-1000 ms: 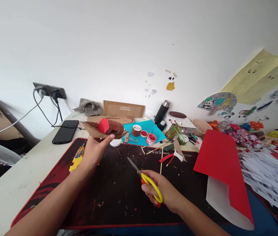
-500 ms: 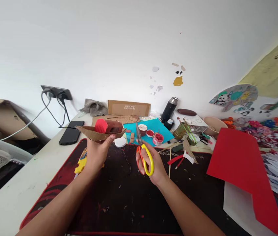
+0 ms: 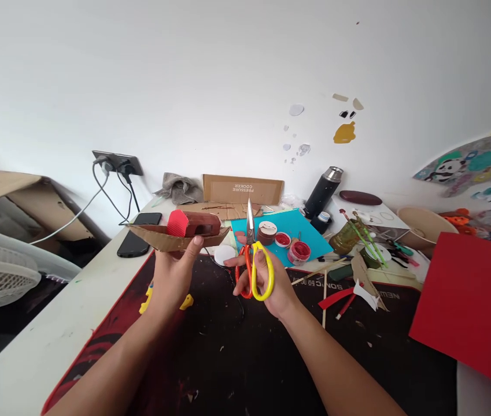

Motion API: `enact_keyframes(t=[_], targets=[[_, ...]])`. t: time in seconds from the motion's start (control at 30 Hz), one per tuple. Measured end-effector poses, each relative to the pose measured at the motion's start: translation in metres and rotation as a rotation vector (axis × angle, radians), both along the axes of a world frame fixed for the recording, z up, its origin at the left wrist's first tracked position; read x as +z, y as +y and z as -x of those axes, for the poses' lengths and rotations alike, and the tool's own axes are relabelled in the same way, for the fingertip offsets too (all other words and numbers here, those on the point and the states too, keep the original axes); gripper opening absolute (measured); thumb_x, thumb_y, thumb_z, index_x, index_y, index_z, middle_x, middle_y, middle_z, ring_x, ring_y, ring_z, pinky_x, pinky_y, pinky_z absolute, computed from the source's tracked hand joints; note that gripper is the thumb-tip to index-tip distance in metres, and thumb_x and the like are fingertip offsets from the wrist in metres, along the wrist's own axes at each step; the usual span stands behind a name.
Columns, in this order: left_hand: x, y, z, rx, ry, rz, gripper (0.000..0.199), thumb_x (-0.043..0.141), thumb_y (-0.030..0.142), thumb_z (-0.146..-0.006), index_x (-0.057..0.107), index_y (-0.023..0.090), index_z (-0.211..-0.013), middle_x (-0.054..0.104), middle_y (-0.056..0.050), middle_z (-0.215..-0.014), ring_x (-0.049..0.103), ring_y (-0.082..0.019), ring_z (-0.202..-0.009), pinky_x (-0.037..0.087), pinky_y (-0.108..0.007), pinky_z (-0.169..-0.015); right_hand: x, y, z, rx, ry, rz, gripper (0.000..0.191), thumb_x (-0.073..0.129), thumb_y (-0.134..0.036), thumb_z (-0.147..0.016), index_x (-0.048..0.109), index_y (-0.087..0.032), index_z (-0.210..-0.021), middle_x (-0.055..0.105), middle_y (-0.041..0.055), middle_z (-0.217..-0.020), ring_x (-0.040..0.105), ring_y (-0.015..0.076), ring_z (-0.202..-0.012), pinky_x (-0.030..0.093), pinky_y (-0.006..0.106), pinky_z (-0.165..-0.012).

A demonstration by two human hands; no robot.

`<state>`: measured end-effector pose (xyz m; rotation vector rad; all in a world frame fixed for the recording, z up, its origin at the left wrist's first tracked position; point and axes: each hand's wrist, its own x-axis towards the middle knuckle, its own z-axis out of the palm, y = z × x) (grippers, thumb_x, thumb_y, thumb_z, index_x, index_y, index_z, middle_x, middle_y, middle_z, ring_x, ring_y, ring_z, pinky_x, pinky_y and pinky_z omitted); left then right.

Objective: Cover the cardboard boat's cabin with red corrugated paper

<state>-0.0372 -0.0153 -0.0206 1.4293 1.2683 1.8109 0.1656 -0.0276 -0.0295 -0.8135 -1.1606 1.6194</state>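
My left hand [image 3: 174, 268] holds up a cardboard boat [image 3: 171, 239] from below, its thumb on the near side. On the boat sits a brown cabin [image 3: 202, 224] with a red ridged end. Fingers of my right hand [image 3: 271, 283] are in the handles of scissors [image 3: 255, 263], one handle yellow and one orange. The blades point upward, nearly together, to the right of the boat and apart from it. Behind them on a blue sheet [image 3: 301, 222] stand open jars of red paint [image 3: 299, 252] and a brown jar with a white top [image 3: 266, 232].
A black phone [image 3: 133, 244] lies at the left. A dark flask [image 3: 323, 190] and a jar with green-handled brushes [image 3: 344, 238] stand at the back right. Red paper [image 3: 471, 306] lies at the right, and red and white scraps [image 3: 364, 294] are on the black mat [image 3: 228, 358].
The view has turned left, so the surroundings appear farther right. The scissors have tilted more upright and their blades sit closer to the boat's right tip.
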Motion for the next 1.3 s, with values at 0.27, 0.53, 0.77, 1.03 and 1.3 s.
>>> enact_keyframes(t=[0.27,0.53,0.77,1.03,1.3], targets=[[0.012,-0.005,-0.002,0.093,0.088,0.010,0.058,0.089,0.067,-0.082,0.079,0.018,-0.112,0.082,-0.011,-0.096,0.080,-0.038,-0.107,0.065,-0.052,-0.101,-0.003,-0.008,-0.004,-0.007,-0.067,0.036,0.086,0.069,-0.089,-0.091,0.067,-0.018,-0.139,0.080,0.0098,-0.096,0.069,0.0152,-0.046,0.043,0.024,-0.043],[0.000,-0.006,0.006,0.259,0.255,-0.045,0.081,0.086,0.082,-0.077,0.069,0.019,-0.125,0.077,-0.013,-0.113,0.074,-0.041,-0.119,0.053,-0.061,-0.115,-0.006,-0.025,0.009,-0.053,-0.295,-0.057,0.054,0.077,-0.061,-0.096,0.078,-0.019,-0.132,0.066,0.0002,-0.082,0.049,0.0078,-0.043,0.039,0.023,-0.040],[-0.017,-0.010,0.009,0.251,0.292,-0.035,0.094,0.086,0.083,-0.076,0.056,0.020,-0.138,0.070,-0.017,-0.129,0.071,-0.042,-0.124,0.056,-0.061,-0.111,-0.006,-0.025,0.011,-0.081,-0.344,-0.126,0.037,0.073,-0.052,-0.101,0.079,-0.022,-0.122,0.064,0.0015,-0.084,0.062,0.0154,-0.066,0.042,0.021,-0.046],[-0.014,-0.010,0.004,0.313,0.278,-0.068,0.098,0.087,0.091,-0.065,0.057,0.022,-0.129,0.067,-0.015,-0.127,0.071,-0.040,-0.118,0.057,-0.058,-0.107,-0.014,-0.029,0.012,-0.063,-0.355,-0.105,0.032,0.073,-0.049,-0.103,0.079,-0.022,-0.118,0.065,0.0002,-0.083,0.050,0.0108,-0.055,0.040,0.022,-0.046],[-0.012,-0.015,0.001,0.281,0.250,-0.026,0.093,0.093,0.083,-0.065,0.056,0.024,-0.127,0.065,-0.015,-0.128,0.069,-0.041,-0.121,0.055,-0.058,-0.109,-0.017,-0.029,0.012,-0.061,-0.359,-0.114,0.039,0.074,-0.053,-0.103,0.080,-0.025,-0.129,0.065,0.0011,-0.083,0.045,0.0104,-0.049,0.036,0.024,-0.044]])
